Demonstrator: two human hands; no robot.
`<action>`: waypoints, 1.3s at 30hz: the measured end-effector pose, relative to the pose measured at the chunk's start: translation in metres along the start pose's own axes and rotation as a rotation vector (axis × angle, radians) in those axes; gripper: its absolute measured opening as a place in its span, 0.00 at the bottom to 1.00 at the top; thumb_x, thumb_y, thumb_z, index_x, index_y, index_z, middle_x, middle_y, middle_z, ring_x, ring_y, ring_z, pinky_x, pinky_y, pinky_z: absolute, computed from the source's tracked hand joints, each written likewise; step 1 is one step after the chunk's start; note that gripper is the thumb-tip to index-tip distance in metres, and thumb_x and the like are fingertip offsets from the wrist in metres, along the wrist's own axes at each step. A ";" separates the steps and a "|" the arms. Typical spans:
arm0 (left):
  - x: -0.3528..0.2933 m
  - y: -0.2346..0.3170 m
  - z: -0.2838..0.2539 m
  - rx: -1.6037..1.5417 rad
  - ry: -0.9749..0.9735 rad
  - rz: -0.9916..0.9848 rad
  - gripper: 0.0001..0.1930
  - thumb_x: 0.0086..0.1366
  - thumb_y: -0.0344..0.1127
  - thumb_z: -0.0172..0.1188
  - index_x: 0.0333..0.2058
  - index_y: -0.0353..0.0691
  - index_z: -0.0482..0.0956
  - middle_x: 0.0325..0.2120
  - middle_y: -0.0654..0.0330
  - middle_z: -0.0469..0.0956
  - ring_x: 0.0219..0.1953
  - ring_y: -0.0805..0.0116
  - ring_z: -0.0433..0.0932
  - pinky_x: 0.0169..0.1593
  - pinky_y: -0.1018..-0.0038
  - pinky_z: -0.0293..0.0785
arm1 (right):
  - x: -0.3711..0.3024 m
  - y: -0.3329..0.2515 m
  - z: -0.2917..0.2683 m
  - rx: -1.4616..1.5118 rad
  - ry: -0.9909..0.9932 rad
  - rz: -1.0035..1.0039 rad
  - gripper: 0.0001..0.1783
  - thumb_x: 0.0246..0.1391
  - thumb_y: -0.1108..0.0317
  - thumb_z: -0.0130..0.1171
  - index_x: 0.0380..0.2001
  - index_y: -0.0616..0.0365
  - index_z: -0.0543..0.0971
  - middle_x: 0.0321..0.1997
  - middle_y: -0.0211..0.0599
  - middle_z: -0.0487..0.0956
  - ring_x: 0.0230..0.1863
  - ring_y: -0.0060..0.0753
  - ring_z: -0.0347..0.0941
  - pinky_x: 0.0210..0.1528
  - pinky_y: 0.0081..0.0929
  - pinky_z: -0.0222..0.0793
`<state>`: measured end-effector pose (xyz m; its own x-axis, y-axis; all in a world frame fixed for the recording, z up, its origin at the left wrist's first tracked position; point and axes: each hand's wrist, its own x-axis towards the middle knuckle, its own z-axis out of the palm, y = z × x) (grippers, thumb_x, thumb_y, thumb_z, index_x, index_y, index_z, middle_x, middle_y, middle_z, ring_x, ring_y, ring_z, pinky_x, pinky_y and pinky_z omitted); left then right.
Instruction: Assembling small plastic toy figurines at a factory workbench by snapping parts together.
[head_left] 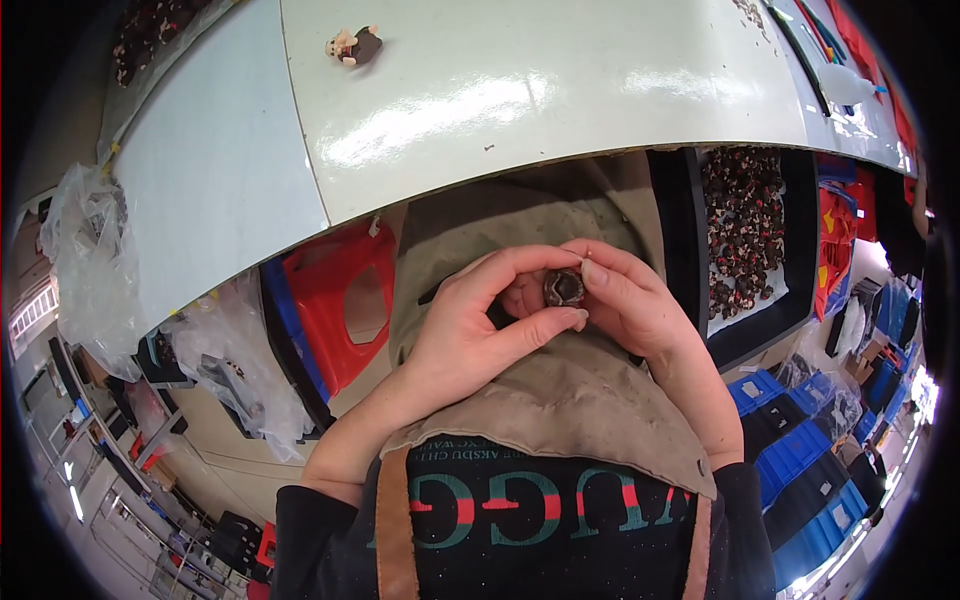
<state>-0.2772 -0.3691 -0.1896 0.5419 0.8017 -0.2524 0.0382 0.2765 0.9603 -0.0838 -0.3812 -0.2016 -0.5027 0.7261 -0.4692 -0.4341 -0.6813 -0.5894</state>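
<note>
A small dark brown rounded piece, with a pale-rimmed hollow facing up, sits between my hands in front of my apron. My left hand curls around it from the left, its thumb along the near side and its fingers behind. From the right, my right hand closes in, with thumb and forefinger pinched together at the piece's upper right edge. Whether a finer part lies in that pinch is too small to tell. On the table beyond, a little figurine with a pale head and dark body lies on its side.
The white table's edge curves just beyond my hands. To the right, a black tray holds many small dark, red and white pieces. A red plastic crate and clear plastic bags are at left; blue bins stand lower right.
</note>
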 end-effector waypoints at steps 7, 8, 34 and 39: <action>-0.009 0.003 -0.013 0.150 0.115 0.078 0.18 0.54 0.26 0.66 0.44 0.37 0.74 0.29 0.66 0.77 0.27 0.82 0.72 0.33 0.85 0.66 | 0.006 0.013 0.012 -0.018 0.025 -0.037 0.20 0.61 0.57 0.51 0.49 0.60 0.67 0.43 0.32 0.72 0.42 0.22 0.68 0.44 0.20 0.65; -0.010 0.002 -0.015 0.224 0.131 0.116 0.18 0.53 0.27 0.67 0.43 0.37 0.74 0.27 0.67 0.77 0.26 0.84 0.71 0.31 0.86 0.65 | 0.007 0.016 0.014 -0.020 -0.009 -0.053 0.20 0.62 0.57 0.51 0.49 0.59 0.67 0.42 0.30 0.72 0.40 0.20 0.67 0.43 0.19 0.64; -0.115 0.179 -0.061 0.347 0.226 0.169 0.19 0.55 0.35 0.68 0.44 0.40 0.75 0.24 0.66 0.70 0.23 0.80 0.67 0.26 0.83 0.65 | -0.042 -0.042 0.204 0.008 0.060 -0.001 0.24 0.57 0.58 0.57 0.52 0.60 0.68 0.45 0.33 0.73 0.44 0.25 0.70 0.44 0.23 0.68; -0.154 0.242 -0.051 0.203 0.182 0.167 0.17 0.59 0.32 0.64 0.47 0.39 0.75 0.23 0.66 0.71 0.23 0.79 0.68 0.28 0.81 0.67 | -0.072 -0.067 0.238 0.108 -0.115 -0.132 0.21 0.53 0.56 0.61 0.42 0.59 0.70 0.39 0.36 0.74 0.32 0.25 0.68 0.36 0.23 0.65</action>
<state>-0.3945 -0.3982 0.0758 0.3963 0.9138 -0.0889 0.1377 0.0366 0.9898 -0.1965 -0.4103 0.0281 -0.5153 0.7986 -0.3109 -0.5766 -0.5915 -0.5636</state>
